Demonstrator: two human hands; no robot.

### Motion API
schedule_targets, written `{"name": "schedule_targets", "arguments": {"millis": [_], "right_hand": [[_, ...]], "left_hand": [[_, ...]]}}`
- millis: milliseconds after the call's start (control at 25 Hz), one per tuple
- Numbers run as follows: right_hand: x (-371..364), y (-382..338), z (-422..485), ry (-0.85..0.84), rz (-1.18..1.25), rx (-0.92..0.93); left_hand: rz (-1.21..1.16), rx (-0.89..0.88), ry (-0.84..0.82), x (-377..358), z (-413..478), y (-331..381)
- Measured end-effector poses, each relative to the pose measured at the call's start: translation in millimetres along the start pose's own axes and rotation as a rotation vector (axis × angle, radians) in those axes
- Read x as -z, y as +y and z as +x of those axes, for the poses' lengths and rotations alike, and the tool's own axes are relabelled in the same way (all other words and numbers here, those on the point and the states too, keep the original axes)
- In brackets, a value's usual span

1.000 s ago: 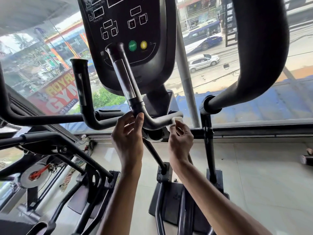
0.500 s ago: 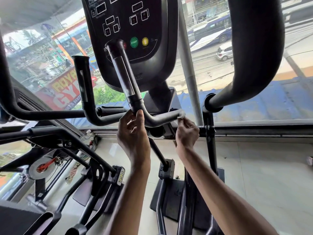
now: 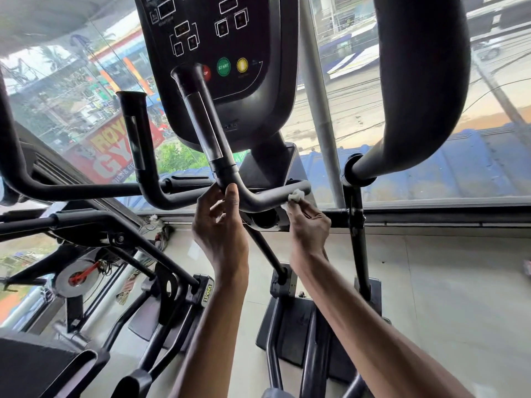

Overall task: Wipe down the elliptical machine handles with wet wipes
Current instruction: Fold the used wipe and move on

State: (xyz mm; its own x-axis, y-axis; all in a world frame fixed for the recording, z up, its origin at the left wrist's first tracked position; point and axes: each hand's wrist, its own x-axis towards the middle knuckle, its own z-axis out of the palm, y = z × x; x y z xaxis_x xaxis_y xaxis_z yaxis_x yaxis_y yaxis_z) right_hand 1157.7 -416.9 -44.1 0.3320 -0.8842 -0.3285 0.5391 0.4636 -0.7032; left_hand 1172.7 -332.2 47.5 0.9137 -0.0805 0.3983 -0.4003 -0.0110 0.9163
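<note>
White wipe (image 3: 296,194) — half inside right hand (image 3: 309,228)

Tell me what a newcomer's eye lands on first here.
Dead centre, two bare hands work under the console: the left hand grips the bend of the fixed handle, while the right hand pinches a white wet wipe against its horizontal bar. Above them the green START button stands out on the console, and a thick black moving arm looms at upper right.

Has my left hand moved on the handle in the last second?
No. The left hand still grips the handle at its bend, just below the collar.
</note>
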Motion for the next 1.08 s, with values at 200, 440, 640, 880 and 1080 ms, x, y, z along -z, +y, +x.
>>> {"name": "schedule_targets", "arguments": {"millis": [200,440,640,880,1080], "right_hand": [[-2,6,-38,-0.07,0.015,0.098],[4,18,35,0.091,-0.146,0.132],[11,29,90,0.208,-0.398,0.191],[23,19,102,0.102,-0.654,0.421],[31,4,108,-0.14,-0.837,0.612]], "left_hand": [[-0.009,-0.018,0.009,-1,0,-2],[0.029,-0.055,-0.005,0,1,-3],[0.015,-0.059,-0.025,1,2,-5],[-0.001,-0.059,-0.05,4,3,-6],[-0.022,-0.043,-0.045,-1,-1,-4]]}}
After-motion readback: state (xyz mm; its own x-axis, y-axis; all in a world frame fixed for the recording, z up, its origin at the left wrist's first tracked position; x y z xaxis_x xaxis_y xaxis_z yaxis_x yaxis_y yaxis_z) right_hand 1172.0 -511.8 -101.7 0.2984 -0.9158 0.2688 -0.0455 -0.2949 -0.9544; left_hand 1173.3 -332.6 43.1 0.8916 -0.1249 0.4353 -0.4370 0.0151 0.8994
